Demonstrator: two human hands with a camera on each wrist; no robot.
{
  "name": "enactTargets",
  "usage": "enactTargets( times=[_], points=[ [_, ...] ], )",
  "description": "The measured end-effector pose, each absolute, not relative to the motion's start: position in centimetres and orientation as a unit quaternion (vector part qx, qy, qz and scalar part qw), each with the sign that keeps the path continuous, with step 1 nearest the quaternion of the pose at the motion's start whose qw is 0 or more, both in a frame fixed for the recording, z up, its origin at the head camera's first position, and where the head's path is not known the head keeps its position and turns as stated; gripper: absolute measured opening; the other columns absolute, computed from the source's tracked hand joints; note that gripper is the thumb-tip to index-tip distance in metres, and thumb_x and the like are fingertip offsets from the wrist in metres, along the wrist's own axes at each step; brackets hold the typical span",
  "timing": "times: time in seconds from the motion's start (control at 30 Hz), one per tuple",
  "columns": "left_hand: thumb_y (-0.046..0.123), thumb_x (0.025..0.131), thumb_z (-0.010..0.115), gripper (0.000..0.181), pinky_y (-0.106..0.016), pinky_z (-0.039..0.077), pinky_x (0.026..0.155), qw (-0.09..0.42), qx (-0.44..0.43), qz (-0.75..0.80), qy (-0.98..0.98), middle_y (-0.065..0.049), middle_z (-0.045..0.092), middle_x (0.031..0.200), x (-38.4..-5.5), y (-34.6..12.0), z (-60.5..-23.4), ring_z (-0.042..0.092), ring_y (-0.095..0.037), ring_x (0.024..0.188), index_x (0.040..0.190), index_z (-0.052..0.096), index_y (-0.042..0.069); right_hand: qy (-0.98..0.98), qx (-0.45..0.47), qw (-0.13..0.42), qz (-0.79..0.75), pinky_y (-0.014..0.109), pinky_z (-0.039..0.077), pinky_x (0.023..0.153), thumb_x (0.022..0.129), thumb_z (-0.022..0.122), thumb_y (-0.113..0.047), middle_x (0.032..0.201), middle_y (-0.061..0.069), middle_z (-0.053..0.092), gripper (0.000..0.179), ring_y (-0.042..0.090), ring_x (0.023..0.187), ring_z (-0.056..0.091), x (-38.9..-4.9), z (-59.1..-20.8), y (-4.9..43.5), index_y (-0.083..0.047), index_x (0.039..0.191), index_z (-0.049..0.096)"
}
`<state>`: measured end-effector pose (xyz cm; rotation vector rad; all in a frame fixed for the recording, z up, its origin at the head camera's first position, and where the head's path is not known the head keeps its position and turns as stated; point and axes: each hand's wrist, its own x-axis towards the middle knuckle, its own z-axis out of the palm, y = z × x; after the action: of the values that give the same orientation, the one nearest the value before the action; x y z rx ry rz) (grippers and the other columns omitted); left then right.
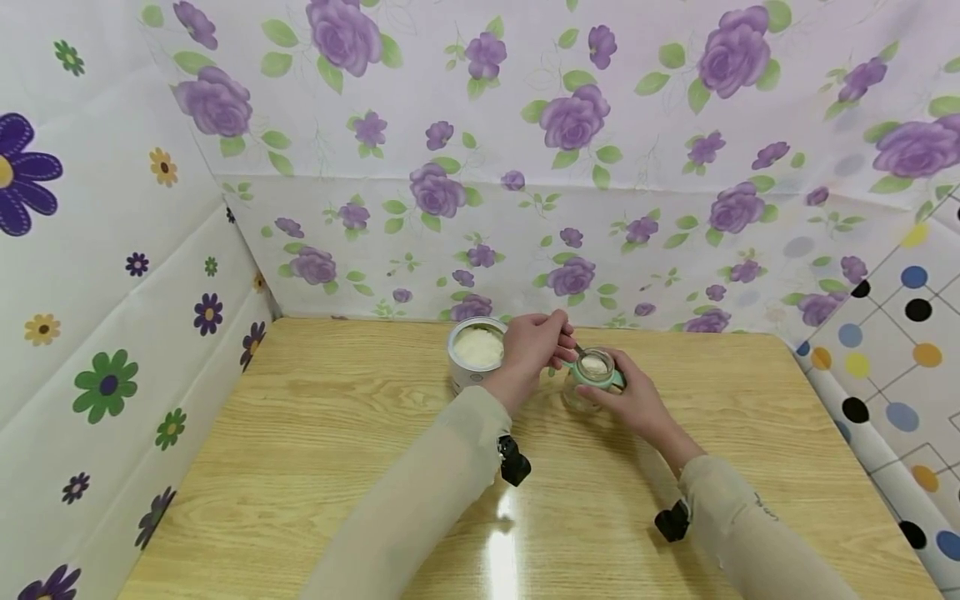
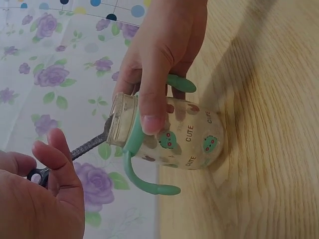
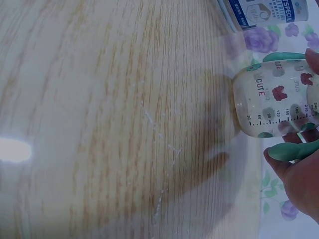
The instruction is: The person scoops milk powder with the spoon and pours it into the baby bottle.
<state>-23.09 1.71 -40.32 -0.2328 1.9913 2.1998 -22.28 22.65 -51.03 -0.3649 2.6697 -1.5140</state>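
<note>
My left hand [image 1: 534,343] pinches a dark metal spoon [image 2: 88,147] by its handle. The spoon's far end reaches into the mouth of a clear baby bottle [image 2: 192,132], where its tip is hard to make out. Pale powder [image 1: 594,365] shows in that mouth. My right hand [image 1: 633,396] grips the bottle around its neck and green two-handled collar [image 2: 132,137]. The bottle stands upright on the table, with "CUTE" prints and a measuring scale. Left of it, partly behind my left hand, is an open tin [image 1: 463,375] of cream-coloured powder.
The wooden table [image 1: 337,433] meets a flower-print cloth wall [image 1: 510,233] just behind the tin and bottle. Streaks of spilled white powder [image 3: 158,206] lie on the tabletop. More patterned cloth walls stand at the left [image 1: 82,333] and right [image 1: 885,367].
</note>
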Motion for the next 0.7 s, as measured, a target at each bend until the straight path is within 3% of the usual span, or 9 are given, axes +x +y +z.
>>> enactTargets(
  times=[0.17,0.37,0.6,0.7],
  points=[
    [0.022,0.106,0.061,0.026,-0.028,0.051,0.052,0.075,-0.045,0.694,0.715,-0.015,0.076,0.085,-22.8,1.6,-40.0,0.064,-0.013,0.055,0.090,0.078,0.009,0.862,-0.119,0.026,-0.492,0.056,0.051,0.106,0.098,0.081,-0.039,0.148,0.013,0.059,0.074,0.033,0.129,0.061,-22.2,-50.9,22.5,-0.018,0.160,0.045],
    [0.024,0.108,0.061,0.024,-0.024,0.046,0.046,0.082,-0.014,0.646,0.759,-0.021,0.077,0.094,-23.0,1.1,-40.2,0.069,-0.027,0.063,0.094,0.078,0.013,0.864,-0.119,0.027,-0.489,0.057,0.050,0.106,0.097,0.082,-0.041,0.149,0.012,0.059,0.075,0.034,0.130,0.060,-22.2,-50.9,22.5,-0.019,0.159,0.045],
    [0.025,0.108,0.061,0.022,-0.026,0.049,0.047,0.102,0.021,0.627,0.772,-0.004,0.072,0.081,-23.3,-0.1,-40.3,0.069,-0.026,0.066,0.102,0.079,0.013,0.866,-0.120,0.027,-0.485,0.058,0.050,0.107,0.097,0.083,-0.041,0.149,0.012,0.059,0.076,0.034,0.131,0.060,-22.2,-51.0,22.6,-0.019,0.159,0.046],
    [0.025,0.108,0.060,0.022,-0.029,0.049,0.051,0.112,0.029,0.633,0.765,-0.006,0.072,0.084,-23.3,-0.5,-40.3,0.067,-0.023,0.065,0.104,0.079,0.013,0.861,-0.122,0.027,-0.493,0.060,0.050,0.107,0.097,0.083,-0.036,0.150,0.014,0.058,0.076,0.035,0.132,0.060,-22.1,-50.8,22.6,-0.018,0.160,0.045]
  ],
)
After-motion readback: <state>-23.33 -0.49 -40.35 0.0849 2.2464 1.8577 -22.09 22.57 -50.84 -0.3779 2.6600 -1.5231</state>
